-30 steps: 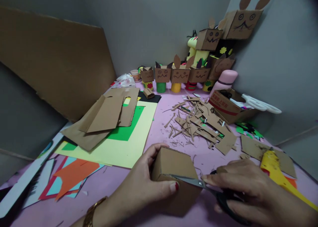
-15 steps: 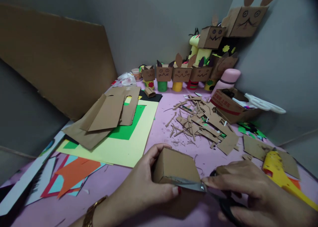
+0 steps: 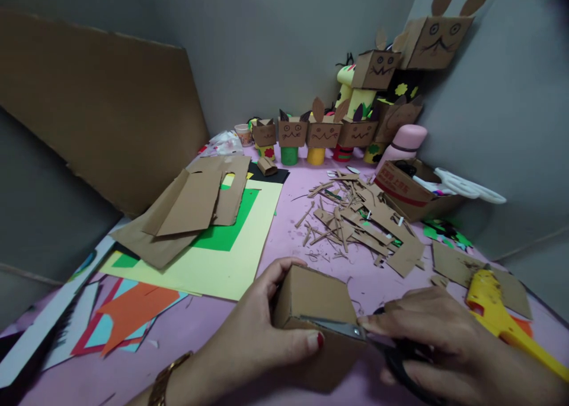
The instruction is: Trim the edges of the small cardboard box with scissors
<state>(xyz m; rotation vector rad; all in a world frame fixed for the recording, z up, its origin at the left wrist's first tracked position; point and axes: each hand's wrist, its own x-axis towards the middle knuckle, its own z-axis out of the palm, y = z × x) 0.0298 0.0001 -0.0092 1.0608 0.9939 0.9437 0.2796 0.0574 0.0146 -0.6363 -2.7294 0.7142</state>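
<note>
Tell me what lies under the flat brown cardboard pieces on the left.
A green paper sheet lies on a larger pale yellow paper sheet; the cardboard pieces hide whatever else is beneath.

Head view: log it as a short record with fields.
left hand: grips cardboard box from its left side
right hand: holds scissors, blades at the box's near upper edge
surface: pink table
right of right hand: yellow tool
behind box: cardboard scraps
far edge: row of cardboard figures
</note>
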